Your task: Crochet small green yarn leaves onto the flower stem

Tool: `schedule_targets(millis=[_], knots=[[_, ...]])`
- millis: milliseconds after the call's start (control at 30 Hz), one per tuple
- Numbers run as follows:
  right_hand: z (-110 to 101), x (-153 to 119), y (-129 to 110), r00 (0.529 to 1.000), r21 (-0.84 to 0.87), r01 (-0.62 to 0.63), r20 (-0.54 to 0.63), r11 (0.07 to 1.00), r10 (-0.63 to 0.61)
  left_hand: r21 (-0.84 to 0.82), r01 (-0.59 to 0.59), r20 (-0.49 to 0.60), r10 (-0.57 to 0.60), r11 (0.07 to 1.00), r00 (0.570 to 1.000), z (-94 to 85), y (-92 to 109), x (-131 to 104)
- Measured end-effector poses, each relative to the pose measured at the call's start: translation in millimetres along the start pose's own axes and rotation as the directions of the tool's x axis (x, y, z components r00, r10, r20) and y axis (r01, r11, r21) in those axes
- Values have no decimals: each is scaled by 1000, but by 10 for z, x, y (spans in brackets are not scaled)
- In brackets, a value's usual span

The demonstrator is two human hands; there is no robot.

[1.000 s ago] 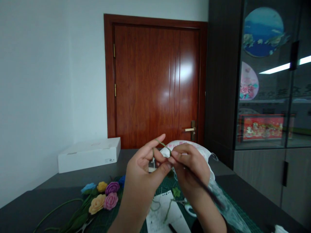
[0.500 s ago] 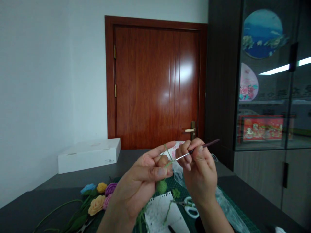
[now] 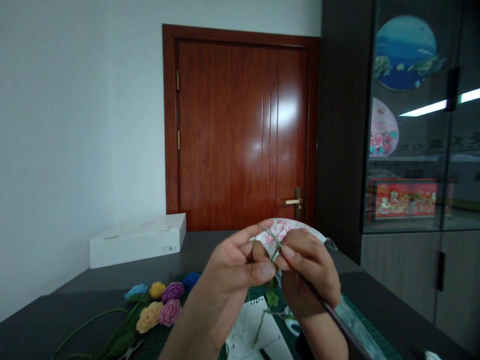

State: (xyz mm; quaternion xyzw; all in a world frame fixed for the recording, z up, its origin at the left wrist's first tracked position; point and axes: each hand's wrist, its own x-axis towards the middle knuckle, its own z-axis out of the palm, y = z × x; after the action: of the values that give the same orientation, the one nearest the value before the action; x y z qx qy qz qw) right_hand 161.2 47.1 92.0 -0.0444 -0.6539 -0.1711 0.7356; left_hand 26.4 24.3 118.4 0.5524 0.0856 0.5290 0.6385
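Green yarn [image 3: 276, 244] runs from the raised index finger of my left hand [image 3: 240, 270] down to its pinched thumb and fingers, which hold a small piece of the yarn work. Close against it on the right, my right hand [image 3: 313, 267] is closed around a dark-handled crochet hook [image 3: 333, 317], whose handle slants down toward the lower right. The fingers hide the hook's tip. Below the hands lie a spiral-bound sheet of paper [image 3: 255, 325], a small green crocheted leaf piece [image 3: 272, 299] and white-handled scissors [image 3: 292, 326], partly covered by my right arm.
Crocheted flowers [image 3: 150, 316] in several colours lie at the left on the dark table [image 3: 75, 305]. A white box [image 3: 138, 242] stands behind them. A green cutting mat [image 3: 371, 327] with clear plastic is at the right. Behind the hands is a white and pink round item [image 3: 300, 226].
My right hand has tilted down and moved closer to my left. The hook's handle now points down right instead of up right. The green ball below my left hand is no longer visible.
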Motion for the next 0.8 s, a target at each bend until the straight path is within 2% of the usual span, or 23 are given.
schedule_targets(millis=[33, 67, 133, 167, 300, 400, 467, 500, 533, 567, 600, 633, 667, 700, 733, 767, 800], knots=[[23, 2, -6, 997, 78, -34, -60, 996, 39, -81, 75, 84, -68, 994, 994, -14, 14, 12], [55, 10, -15, 982, 162, -127, -119, 979, 147, -132, 127, 142, -108, 983, 984, -30, 31, 21], [115, 47, -35, 920, 361, -281, -161, 889, 356, -176, 169, 162, -140, 970, 977, -68, 70, 25], [134, 71, -45, 884, 455, -338, -147, 824, 444, -182, 175, 147, -149, 968, 978, -87, 90, 20], [131, 162, -69, 771, 679, -475, 15, 559, 637, -181, 165, 82, -152, 970, 985, -143, 141, -7], [134, 191, -64, 675, 719, -574, 143, 393, 723, -104, 105, 57, -100, 989, 993, -145, 125, -5], [151, 185, -50, 638, 706, -622, 205, 339, 742, 26, 8, -8, -7, 1000, 1000, -127, 88, 4], [156, 175, -41, 641, 687, -635, 213, 353, 737, 104, -50, -43, 55, 993, 998, -112, 63, 6], [154, 159, -29, 665, 653, -634, 188, 413, 723, 184, -106, -71, 120, 977, 990, -93, 36, 7], [141, 139, -16, 715, 589, -614, 134, 525, 686, 260, -152, -96, 183, 953, 979, -72, 10, 4], [117, 115, -2, 787, 479, -565, 69, 671, 614, 330, -190, -119, 240, 925, 963, -49, -13, -2], [84, 89, 12, 865, 327, -478, 13, 815, 502, 384, -213, -138, 284, 898, 949, -27, -30, -9], [46, 62, 24, 930, 158, -360, -15, 920, 367, 402, -218, -151, 299, 889, 942, -8, -40, -17], [11, 37, 34, 974, 9, -227, -8, 974, 227, 392, -207, -159, 288, 896, 944, 6, -43, -25], [-17, 15, 39, 993, -75, -113, 11, 991, 114, 319, -179, -143, 234, 931, 962, 12, -38, -29], [-32, -2, 39, 999, -97, -33, 20, 995, 36, 201, -108, -96, 129, 974, 987, 10, -27, -30], [-32, -12, 33, 1000, -66, -5, -1, 998, 5, 85, -17, -24, 19, 996, 1000, 0, -13, -27]])
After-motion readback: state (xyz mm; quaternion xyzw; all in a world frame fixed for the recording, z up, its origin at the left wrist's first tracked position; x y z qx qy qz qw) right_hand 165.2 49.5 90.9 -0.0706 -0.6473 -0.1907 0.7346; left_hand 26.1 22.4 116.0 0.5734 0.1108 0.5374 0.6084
